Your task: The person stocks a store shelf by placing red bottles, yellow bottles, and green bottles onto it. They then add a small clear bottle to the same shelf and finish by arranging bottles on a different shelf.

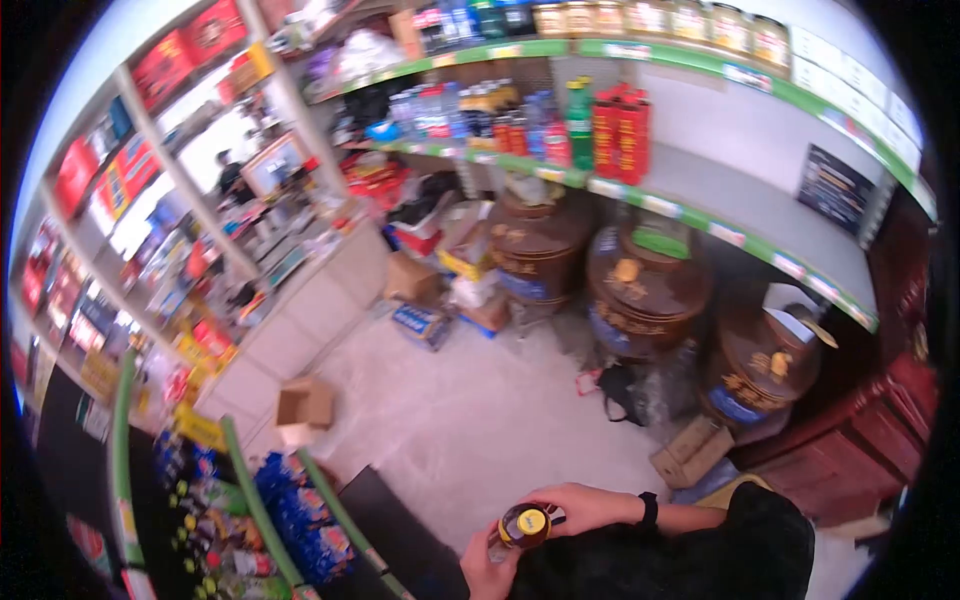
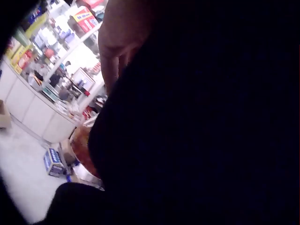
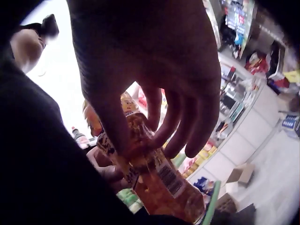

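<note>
A drink bottle (image 1: 525, 525) with a yellow cap and amber contents is held between both hands in front of the body. My right hand (image 1: 575, 505), with a black band at the wrist, grips it from the side. In the right wrist view that hand (image 3: 154, 79) has its thumb and fingers around the bottle (image 3: 161, 180), whose label and barcode show. My left hand (image 1: 488, 570) holds the bottle from the other side; part of it (image 3: 103, 164) shows behind the bottle. The left wrist view is mostly dark, with part of the left hand (image 2: 124, 37) at the top.
Bottle racks with green edges (image 1: 245, 500) stand at lower left. Large brown vats (image 1: 645, 290) line the floor under a shelf (image 1: 740, 190) of drinks and jars. An open carton (image 1: 304, 408) and a blue box (image 1: 420, 326) sit on the floor, near a counter (image 1: 320, 295).
</note>
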{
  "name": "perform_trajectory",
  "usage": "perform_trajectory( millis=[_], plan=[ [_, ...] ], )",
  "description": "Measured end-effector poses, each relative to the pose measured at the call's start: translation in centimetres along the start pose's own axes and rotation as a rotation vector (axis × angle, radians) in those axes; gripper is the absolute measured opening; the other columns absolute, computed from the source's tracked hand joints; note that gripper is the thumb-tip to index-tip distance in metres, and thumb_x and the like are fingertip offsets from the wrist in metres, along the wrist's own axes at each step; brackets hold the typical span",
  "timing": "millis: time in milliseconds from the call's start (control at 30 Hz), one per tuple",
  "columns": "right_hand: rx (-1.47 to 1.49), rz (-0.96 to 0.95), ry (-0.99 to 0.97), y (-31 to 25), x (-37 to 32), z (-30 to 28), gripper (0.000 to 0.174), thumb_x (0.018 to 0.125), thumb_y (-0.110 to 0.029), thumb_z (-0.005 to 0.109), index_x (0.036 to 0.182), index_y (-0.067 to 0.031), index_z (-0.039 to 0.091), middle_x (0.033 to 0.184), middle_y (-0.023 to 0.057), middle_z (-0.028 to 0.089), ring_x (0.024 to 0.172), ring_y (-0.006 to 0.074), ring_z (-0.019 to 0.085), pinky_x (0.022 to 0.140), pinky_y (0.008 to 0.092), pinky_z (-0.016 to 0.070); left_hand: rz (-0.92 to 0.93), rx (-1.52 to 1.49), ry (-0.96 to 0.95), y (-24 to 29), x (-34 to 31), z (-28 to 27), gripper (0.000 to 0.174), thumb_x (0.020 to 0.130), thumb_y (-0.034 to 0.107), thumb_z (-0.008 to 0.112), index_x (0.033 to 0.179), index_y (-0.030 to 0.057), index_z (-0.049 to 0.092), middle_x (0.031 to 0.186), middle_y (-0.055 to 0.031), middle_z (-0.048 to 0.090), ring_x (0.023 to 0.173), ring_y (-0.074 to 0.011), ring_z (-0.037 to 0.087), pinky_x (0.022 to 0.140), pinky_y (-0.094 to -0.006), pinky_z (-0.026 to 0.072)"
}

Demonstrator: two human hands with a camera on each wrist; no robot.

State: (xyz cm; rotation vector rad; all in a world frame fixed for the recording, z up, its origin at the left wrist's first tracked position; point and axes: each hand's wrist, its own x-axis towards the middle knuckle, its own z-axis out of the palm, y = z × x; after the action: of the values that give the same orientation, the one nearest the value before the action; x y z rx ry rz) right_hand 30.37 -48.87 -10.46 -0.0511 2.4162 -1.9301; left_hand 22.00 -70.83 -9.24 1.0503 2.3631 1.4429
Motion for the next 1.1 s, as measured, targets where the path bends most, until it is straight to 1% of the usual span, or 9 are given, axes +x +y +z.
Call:
perform_trajectory(
  millis=[167, 400, 567, 667, 733, 800, 933, 1000, 1100],
  plan=[
    [-0.055, 0.059, 0.380, 2.0, -8.3, -4.8, 0.062, 0.082, -0.024, 0.081, 0.136, -0.0072, 0.055, 0.125, 0.0100, 0.064, 0.113, 0.0227, 0.063, 0.097, 0.0362, 0.0504, 0.202, -0.118, -0.235, 3.7, 6.2, 8.6, 0.055, 0.067, -0.004, 0.082, 0.119, 0.0024, 0.066, 0.103, -0.0147, 0.069, 0.091, -0.0275, 0.068, 0.079, -0.0340, 0.0560],
    [0.163, 0.016, 0.762, 2.7, -14.7, -9.3, 0.059, 0.082, -0.015, 0.081, 0.135, -0.0061, 0.056, 0.136, 0.0084, 0.060, 0.122, 0.0185, 0.059, 0.106, 0.0333, 0.0453, 0.518, -0.221, -0.511, 8.4, 12.2, 17.8, 0.055, 0.069, -0.004, 0.078, 0.122, 0.0035, 0.065, 0.114, -0.0155, 0.068, 0.104, -0.0307, 0.068, 0.089, -0.0356, 0.0549],
    [0.184, 0.115, 0.961, 4.6, -15.9, -13.5, 0.055, 0.083, -0.012, 0.080, 0.133, -0.0051, 0.058, 0.126, 0.0070, 0.066, 0.115, 0.0170, 0.063, 0.103, 0.0326, 0.0478, 0.732, -0.290, -0.649, 10.2, 19.1, 23.4, 0.055, 0.072, -0.001, 0.080, 0.124, 0.0038, 0.064, 0.120, -0.0142, 0.067, 0.106, -0.0302, 0.068, 0.091, -0.0367, 0.0548],
    [-0.338, 0.185, 1.118, 7.6, -16.1, -17.4, 0.051, 0.084, -0.010, 0.079, 0.130, -0.0044, 0.059, 0.126, 0.0091, 0.066, 0.115, 0.0210, 0.064, 0.100, 0.0340, 0.0492, 0.768, -0.426, -0.686, 12.4, 24.3, 28.0, 0.052, 0.073, 0.001, 0.081, 0.122, 0.0028, 0.065, 0.123, -0.0140, 0.066, 0.108, -0.0309, 0.067, 0.092, -0.0367, 0.0546],
    [-0.130, 0.060, 1.392, 7.1, -14.8, -21.3, 0.048, 0.084, -0.008, 0.078, 0.127, -0.0049, 0.059, 0.126, 0.0111, 0.064, 0.116, 0.0243, 0.062, 0.099, 0.0362, 0.0500, 0.777, -0.468, -0.605, 14.5, 27.8, 30.6, 0.046, 0.074, 0.007, 0.083, 0.117, 0.0031, 0.067, 0.124, -0.0142, 0.066, 0.108, -0.0312, 0.065, 0.093, -0.0378, 0.0535],
    [-0.345, 0.121, 1.495, 6.8, -14.7, -25.3, 0.048, 0.084, -0.007, 0.077, 0.128, -0.0045, 0.058, 0.126, 0.0106, 0.063, 0.115, 0.0249, 0.061, 0.099, 0.0365, 0.0498, 0.753, -0.495, -0.536, 16.6, 31.2, 33.1, 0.042, 0.075, 0.010, 0.084, 0.113, 0.0038, 0.069, 0.124, -0.0144, 0.065, 0.109, -0.0309, 0.065, 0.094, -0.0383, 0.0527],
    [-0.540, 0.102, 1.602, 5.7, -13.1, -34.2, 0.052, 0.086, -0.005, 0.074, 0.133, -0.0012, 0.052, 0.129, 0.0122, 0.060, 0.119, 0.0257, 0.059, 0.103, 0.0385, 0.0459, 0.864, -0.499, -0.508, 19.6, 38.5, 37.6, 0.024, 0.080, 0.011, 0.078, 0.101, 0.0040, 0.069, 0.126, -0.0155, 0.063, 0.112, -0.0324, 0.063, 0.096, -0.0410, 0.0512],
    [-0.545, 0.200, 1.595, 6.1, -12.9, -38.6, 0.054, 0.087, -0.005, 0.074, 0.135, -0.0009, 0.049, 0.130, 0.0118, 0.059, 0.121, 0.0253, 0.057, 0.104, 0.0388, 0.0442, 0.910, -0.512, -0.489, 20.9, 41.9, 39.3, 0.026, 0.080, 0.011, 0.076, 0.104, 0.0046, 0.068, 0.140, -0.0181, 0.055, 0.123, -0.0361, 0.058, 0.100, -0.0416, 0.0496],
    [-0.621, 0.040, 1.586, 4.9, -9.7, -45.8, 0.052, 0.084, -0.002, 0.076, 0.131, -0.0006, 0.053, 0.128, 0.0107, 0.060, 0.119, 0.0233, 0.058, 0.101, 0.0371, 0.0464, 0.957, -0.456, -0.478, 21.6, 46.7, 41.1, 0.035, 0.080, 0.014, 0.076, 0.112, 0.0061, 0.066, 0.155, -0.0214, 0.038, 0.136, -0.0389, 0.047, 0.106, -0.0428, 0.0456]
  ],
)
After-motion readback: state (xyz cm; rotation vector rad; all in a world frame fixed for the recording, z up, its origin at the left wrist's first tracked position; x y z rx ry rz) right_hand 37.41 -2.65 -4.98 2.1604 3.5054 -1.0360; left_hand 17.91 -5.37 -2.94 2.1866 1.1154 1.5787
